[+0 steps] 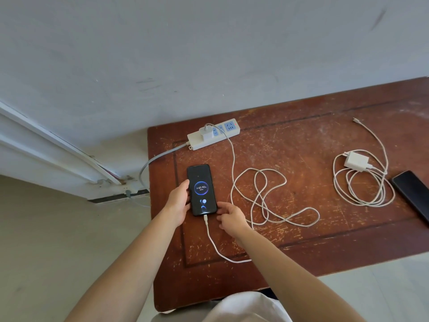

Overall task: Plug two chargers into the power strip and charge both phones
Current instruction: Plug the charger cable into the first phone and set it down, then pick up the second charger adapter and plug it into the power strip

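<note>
black phone in left hand

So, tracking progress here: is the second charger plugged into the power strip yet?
No, the second charger lies loose on the table, well to the right of the power strip.

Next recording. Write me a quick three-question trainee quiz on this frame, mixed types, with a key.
1. True or false: the lit phone has a cable in its bottom end.
2. The power strip holds: A) no charger, B) one charger, C) two chargers.
3. Fill in: the loose charger lies on the table's ___ side, near the dark phone.
Key: 1 true; 2 B; 3 right.
</note>
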A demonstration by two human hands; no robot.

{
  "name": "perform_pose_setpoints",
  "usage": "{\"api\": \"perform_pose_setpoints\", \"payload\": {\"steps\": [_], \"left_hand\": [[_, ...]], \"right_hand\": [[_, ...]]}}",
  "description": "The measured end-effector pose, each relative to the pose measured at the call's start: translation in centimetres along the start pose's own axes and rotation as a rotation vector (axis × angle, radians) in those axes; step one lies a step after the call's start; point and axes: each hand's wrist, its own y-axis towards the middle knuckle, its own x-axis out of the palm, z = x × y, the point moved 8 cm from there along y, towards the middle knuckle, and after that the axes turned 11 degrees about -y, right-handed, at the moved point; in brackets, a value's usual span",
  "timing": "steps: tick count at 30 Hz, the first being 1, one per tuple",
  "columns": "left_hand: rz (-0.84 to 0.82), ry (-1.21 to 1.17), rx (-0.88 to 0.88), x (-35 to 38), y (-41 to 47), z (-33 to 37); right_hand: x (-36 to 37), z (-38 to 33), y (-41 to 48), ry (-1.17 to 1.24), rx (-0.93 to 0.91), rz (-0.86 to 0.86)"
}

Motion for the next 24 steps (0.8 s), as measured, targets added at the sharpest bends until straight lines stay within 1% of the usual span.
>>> {"api": "perform_pose_setpoints", "payload": {"steps": [6, 12, 15, 17, 19, 21, 24], "left_hand": [[-0.007, 0.182, -0.022, 0.4, -1.0, 0.0], [-0.036, 0.201, 0.033, 0.5, -2.3, -0.1], [-0.06, 0.256, 0.055, -0.1, -3.2, -0.1], [-0.082, 0.355, 0.091, -0.5, -3.4, 0.2], [-0.098, 0.546, 0.209, -0.6, -3.2, 1.2], [-0.116, 0.753, 0.342, 0.4, -2.9, 2.5], [-0.192, 0.992, 0.502, 4.6, -3.1, 3.6]], "right_hand": [[0.6, 0.0, 0.2, -0.029, -0.004, 0.019], [0.4, -0.1, 0.0, -0.06, -0.011, 0.032], [-0.4, -0.8, -0.6, -0.122, -0.037, 0.029], [-1.5, -2.1, -1.7, -0.225, -0.108, 0.032], [-3.8, -3.5, -3.2, -0.359, -0.203, 0.103], [-7.2, -4.2, -4.8, -0.457, -0.272, 0.243], [-13.3, -3.1, -7.6, -0.511, -0.266, 0.461]]}}
